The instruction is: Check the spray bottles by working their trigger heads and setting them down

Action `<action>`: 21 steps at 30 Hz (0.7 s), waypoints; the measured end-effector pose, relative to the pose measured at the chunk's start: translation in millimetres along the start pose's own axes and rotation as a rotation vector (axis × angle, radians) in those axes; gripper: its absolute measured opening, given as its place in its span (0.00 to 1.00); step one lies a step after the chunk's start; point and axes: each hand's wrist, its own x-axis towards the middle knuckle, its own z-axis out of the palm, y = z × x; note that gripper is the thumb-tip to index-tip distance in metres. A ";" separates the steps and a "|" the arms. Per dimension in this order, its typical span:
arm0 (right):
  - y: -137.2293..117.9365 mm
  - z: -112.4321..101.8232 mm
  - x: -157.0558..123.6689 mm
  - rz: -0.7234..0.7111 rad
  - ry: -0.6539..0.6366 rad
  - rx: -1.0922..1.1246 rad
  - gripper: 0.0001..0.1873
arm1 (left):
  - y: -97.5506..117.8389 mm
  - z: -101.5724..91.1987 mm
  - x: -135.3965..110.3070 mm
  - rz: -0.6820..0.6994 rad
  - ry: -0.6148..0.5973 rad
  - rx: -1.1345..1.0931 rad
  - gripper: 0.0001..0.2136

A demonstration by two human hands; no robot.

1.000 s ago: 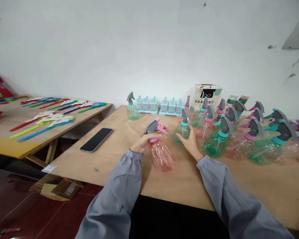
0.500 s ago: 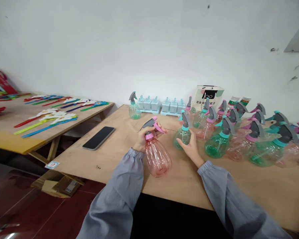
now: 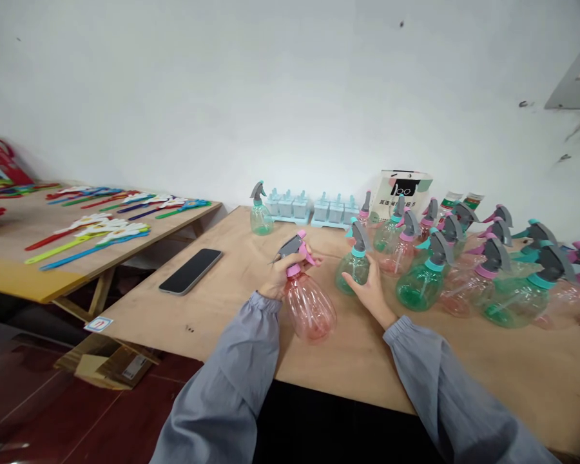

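My left hand (image 3: pixel 279 277) grips the neck of a pink spray bottle (image 3: pixel 308 303) with a grey and pink trigger head, tilted with its body toward me above the wooden table (image 3: pixel 232 303). My right hand (image 3: pixel 370 289) rests against a green spray bottle (image 3: pixel 352 267) with a teal collar that stands upright; the fingers curve round its right side. Both sleeves are grey.
Several green and pink spray bottles (image 3: pixel 468 270) crowd the table's right side. One green bottle (image 3: pixel 260 211) stands alone by pale blue moulds (image 3: pixel 309 206) and a printed box (image 3: pixel 402 191). A black phone (image 3: pixel 190 270) lies at left. A second table (image 3: pixel 38 245) holds coloured sticks.
The pink bottle in my left hand has tilted slightly and its trigger head has shifted. My right hand has stayed on the green bottle.
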 end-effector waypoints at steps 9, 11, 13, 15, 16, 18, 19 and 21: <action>-0.7 -0.5 -0.5 -0.005 -0.012 -0.007 0.40 | -0.9 -0.8 3.5 0.045 0.080 -0.059 0.10; -0.1 -0.1 -0.6 -0.006 -0.014 -0.008 0.40 | -1.6 -0.7 3.2 0.051 0.079 -0.052 0.08; 1.0 0.4 -0.6 -0.004 -0.011 -0.014 0.41 | -1.7 -1.3 3.7 0.045 0.081 -0.039 0.07; 2.0 0.8 -0.6 0.001 -0.009 -0.023 0.41 | -1.2 -1.9 4.8 0.049 0.108 -0.024 0.08; 2.2 0.9 -0.6 0.002 -0.009 -0.027 0.41 | -1.0 -1.8 5.3 0.051 0.129 -0.014 0.09; 2.2 0.9 -0.6 -0.004 -0.013 -0.028 0.40 | -0.8 -0.7 6.0 0.058 0.168 0.005 0.11; 2.0 0.9 -0.6 -0.010 -0.014 -0.026 0.40 | -1.0 0.1 6.0 0.062 0.184 0.011 0.12; 1.8 0.7 -0.5 -0.019 -0.017 -0.026 0.40 | -1.9 1.6 5.5 0.080 0.211 0.009 0.12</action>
